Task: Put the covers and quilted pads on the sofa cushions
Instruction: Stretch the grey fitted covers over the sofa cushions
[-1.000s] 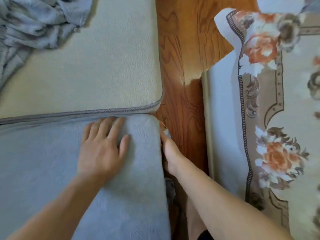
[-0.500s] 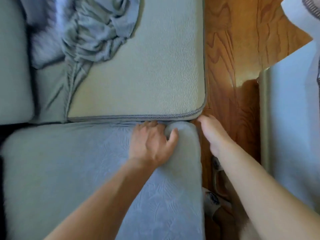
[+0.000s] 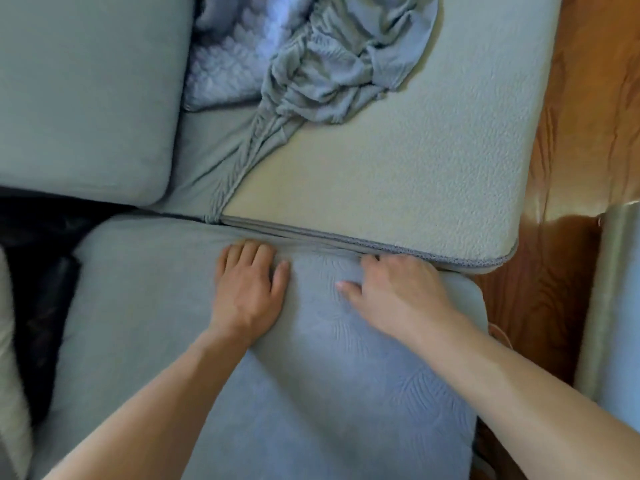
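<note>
Left hand point(image 3: 247, 292) flat on cover point(image 3: 311, 375), right hand point(image 3: 398, 292) too, fingertips tucked at seam, pinching nothing. Risked bunching beneath palms, or dragging pad point(image 3: 398, 174) just beyond fingertips askew

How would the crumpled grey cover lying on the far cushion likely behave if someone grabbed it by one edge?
The crumpled grey cover would probably hang limp, since it lies in soft bunched folds. It looks thin, so likely light for its size. Its gathered, rope-like edge suggests elastic that may stretch when pulled.
</note>
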